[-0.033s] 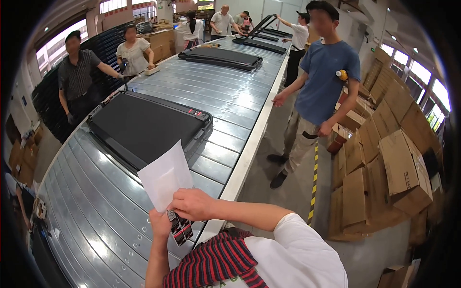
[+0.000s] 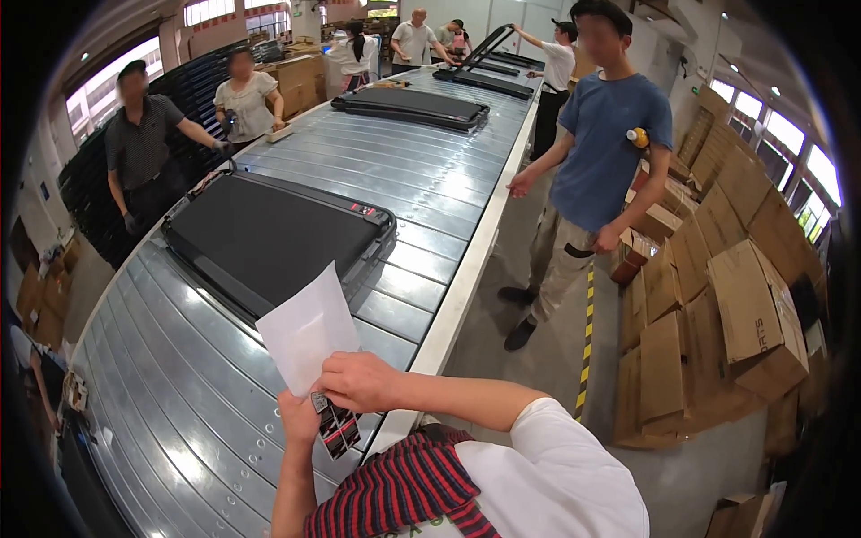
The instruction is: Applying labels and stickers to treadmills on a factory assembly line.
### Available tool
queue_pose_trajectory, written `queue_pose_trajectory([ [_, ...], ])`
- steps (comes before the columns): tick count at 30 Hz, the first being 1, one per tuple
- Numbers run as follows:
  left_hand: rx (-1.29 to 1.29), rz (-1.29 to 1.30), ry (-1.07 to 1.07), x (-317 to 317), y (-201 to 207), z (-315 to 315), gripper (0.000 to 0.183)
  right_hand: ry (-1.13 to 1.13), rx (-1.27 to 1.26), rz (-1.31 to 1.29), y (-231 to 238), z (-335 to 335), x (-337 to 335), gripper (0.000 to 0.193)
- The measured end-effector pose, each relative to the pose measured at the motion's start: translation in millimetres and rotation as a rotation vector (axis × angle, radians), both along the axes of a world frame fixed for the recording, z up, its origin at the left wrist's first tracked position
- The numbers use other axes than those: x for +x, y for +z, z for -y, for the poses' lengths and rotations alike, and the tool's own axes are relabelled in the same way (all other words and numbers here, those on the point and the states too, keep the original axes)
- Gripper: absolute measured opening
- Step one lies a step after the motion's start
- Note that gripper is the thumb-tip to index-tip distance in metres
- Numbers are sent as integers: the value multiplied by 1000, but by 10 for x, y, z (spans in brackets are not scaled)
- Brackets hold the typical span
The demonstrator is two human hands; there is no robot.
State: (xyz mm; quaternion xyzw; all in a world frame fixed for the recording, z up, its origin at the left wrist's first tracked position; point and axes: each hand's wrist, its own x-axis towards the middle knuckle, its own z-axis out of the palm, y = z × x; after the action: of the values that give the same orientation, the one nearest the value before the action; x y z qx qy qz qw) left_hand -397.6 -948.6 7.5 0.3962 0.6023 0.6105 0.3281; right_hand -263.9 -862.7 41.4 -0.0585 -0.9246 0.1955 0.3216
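Note:
A white backing sheet [image 2: 309,327] with a glossy face stands up from my hands, just short of the near black panel. Below it hangs a black and red printed label strip [image 2: 341,433] with a small square code. My left hand [image 2: 298,418] grips the sheet's lower left edge between thumb and fingers. Pressed close beside it, my right hand [image 2: 360,380] is closed in a pinch at the top of the strip. Its curled fingers hide where strip and sheet meet. On the metal table, the large black framed panel [image 2: 278,233] lies flat beyond my hands.
The long ribbed metal table [image 2: 179,359] has a pale edge rail on the right. More black panels [image 2: 413,106] lie farther along it. A person in blue [image 2: 610,152] stands at the right side; two people stand across. Cardboard boxes [image 2: 691,341] are stacked at right.

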Motion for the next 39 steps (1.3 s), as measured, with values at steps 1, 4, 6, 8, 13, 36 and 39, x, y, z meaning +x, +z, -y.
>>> queue_pose_trajectory([
  [1, -3, -3, -5, 14, 11, -10, 19, -5, -3, -3, -23, -20, 7, 7],
  [4, -38, -74, 43, 32, 21, -33, 19, 4, 4, 1, -93, -77, -14, 12],
  [6, -24, -6, 35, 33, 2, -33, 19, 41, -19, 33, -94, -107, -19, 11],
  [8, -13, -22, 34, 57, -3, -39, 20, 33, -36, 55, -111, -131, -11, 11],
  [13, -51, -126, 91, -1, -83, -48, 23, 59, -83, 70, -203, -207, -84, 7],
  [36, -999, -132, -452, -992, -141, 340, 32, 29, -1295, 306, -666, -2149, -1123, 9],
  [39, -1065, -528, -528, -1233, -929, 330, 24, -17, -1332, 376, -1003, -2210, -1569, 10],
])
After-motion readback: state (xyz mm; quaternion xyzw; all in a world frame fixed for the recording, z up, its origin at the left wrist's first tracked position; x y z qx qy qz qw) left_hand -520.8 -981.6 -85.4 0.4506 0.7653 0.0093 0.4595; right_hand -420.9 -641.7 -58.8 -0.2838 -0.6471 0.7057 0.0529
